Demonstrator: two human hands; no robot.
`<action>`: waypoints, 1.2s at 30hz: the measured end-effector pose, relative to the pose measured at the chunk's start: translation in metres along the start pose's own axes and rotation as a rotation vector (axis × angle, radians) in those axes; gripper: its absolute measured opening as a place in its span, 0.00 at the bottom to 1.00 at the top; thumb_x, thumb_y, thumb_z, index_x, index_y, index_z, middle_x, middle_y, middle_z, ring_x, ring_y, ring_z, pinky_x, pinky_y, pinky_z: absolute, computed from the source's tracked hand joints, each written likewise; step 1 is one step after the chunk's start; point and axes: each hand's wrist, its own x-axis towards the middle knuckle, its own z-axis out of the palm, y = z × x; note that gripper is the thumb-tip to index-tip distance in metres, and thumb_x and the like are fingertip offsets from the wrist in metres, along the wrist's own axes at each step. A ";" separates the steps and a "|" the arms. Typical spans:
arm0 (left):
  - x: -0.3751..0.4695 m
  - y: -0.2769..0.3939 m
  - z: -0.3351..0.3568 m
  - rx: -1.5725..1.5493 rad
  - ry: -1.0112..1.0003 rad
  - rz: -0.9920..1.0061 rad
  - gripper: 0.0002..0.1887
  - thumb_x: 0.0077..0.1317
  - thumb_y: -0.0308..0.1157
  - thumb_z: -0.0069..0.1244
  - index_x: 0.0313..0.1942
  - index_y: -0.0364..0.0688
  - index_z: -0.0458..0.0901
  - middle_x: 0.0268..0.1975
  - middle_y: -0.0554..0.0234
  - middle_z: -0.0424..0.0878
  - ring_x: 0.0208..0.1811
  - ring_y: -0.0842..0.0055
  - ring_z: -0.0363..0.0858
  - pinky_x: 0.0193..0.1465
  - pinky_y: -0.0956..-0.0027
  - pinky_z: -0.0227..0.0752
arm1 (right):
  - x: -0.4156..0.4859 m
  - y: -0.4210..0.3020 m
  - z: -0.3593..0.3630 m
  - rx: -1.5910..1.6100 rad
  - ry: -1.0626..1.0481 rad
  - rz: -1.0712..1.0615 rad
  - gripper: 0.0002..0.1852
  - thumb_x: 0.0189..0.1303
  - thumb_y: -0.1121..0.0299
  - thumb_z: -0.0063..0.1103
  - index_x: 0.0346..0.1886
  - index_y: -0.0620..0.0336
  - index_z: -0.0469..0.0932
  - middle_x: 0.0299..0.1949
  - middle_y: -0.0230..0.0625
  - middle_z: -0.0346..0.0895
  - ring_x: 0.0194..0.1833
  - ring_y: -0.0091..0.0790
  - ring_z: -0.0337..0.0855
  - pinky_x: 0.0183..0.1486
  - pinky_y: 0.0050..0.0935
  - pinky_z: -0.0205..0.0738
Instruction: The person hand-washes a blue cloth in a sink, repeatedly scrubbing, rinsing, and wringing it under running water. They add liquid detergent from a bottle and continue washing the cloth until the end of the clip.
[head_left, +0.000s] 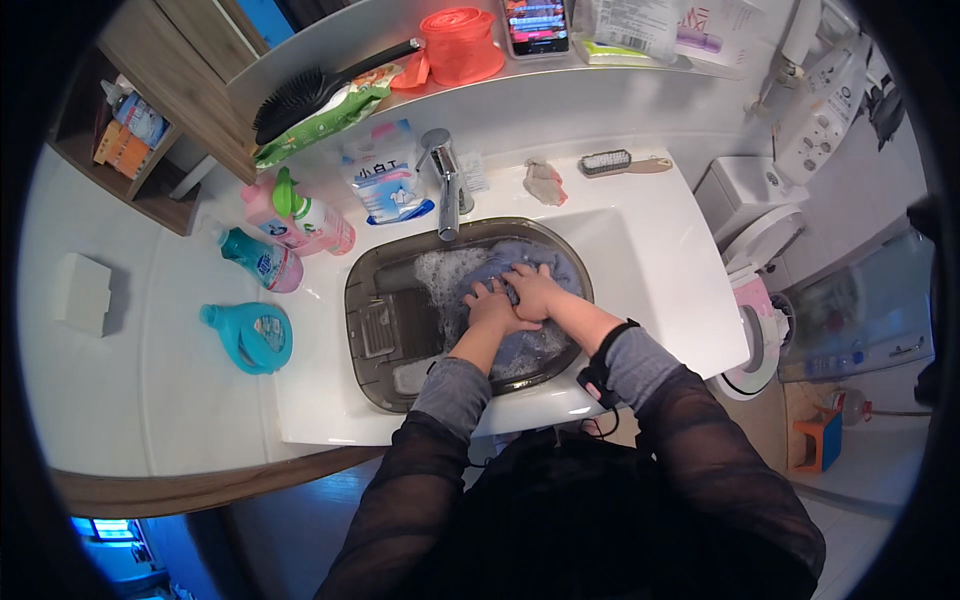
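A dark translucent plastic washbasin (362, 300) with a built-in ribbed washboard sits in the white sink, holding sudsy water. Wet blue-grey cloth (517, 259) lies in its right half. My left hand (491, 306) presses on the cloth with fingers spread. Touching it on the right, my right hand (531, 291) also rests on the cloth, fingers apart. Whether either hand pinches any fabric is hidden. A pale bar-shaped thing (416, 373) lies at the basin's near left. The chrome faucet (448, 195) reaches over the basin's far rim.
Detergent bottles (259, 337) and a spray bottle (319, 217) stand left of the basin. Behind are a detergent pouch (390, 180), a crumpled cloth (544, 181) and a scrub brush (626, 163). A shelf above holds a hairbrush (307, 97), a red roll (461, 49) and a phone (537, 26).
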 end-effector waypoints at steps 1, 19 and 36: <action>-0.004 0.001 0.001 -0.036 -0.004 -0.061 0.68 0.41 0.64 0.71 0.78 0.47 0.50 0.78 0.42 0.47 0.76 0.39 0.52 0.72 0.51 0.65 | -0.008 -0.002 0.004 -0.044 -0.002 -0.028 0.37 0.54 0.65 0.61 0.73 0.44 0.69 0.75 0.47 0.60 0.76 0.63 0.51 0.70 0.56 0.63; 0.001 0.003 -0.001 -0.046 -0.016 -0.063 0.40 0.66 0.53 0.54 0.76 0.54 0.61 0.80 0.52 0.51 0.78 0.43 0.50 0.71 0.47 0.62 | -0.095 -0.046 -0.004 0.354 0.434 -0.089 0.22 0.50 0.70 0.68 0.51 0.50 0.78 0.66 0.42 0.67 0.68 0.50 0.65 0.64 0.51 0.62; 0.002 -0.001 0.008 -0.156 0.050 -0.093 0.41 0.66 0.31 0.55 0.78 0.50 0.54 0.79 0.47 0.46 0.73 0.42 0.59 0.70 0.57 0.70 | -0.110 -0.005 -0.029 0.087 0.451 -0.521 0.25 0.47 0.66 0.73 0.53 0.36 0.83 0.64 0.33 0.69 0.71 0.53 0.59 0.68 0.58 0.56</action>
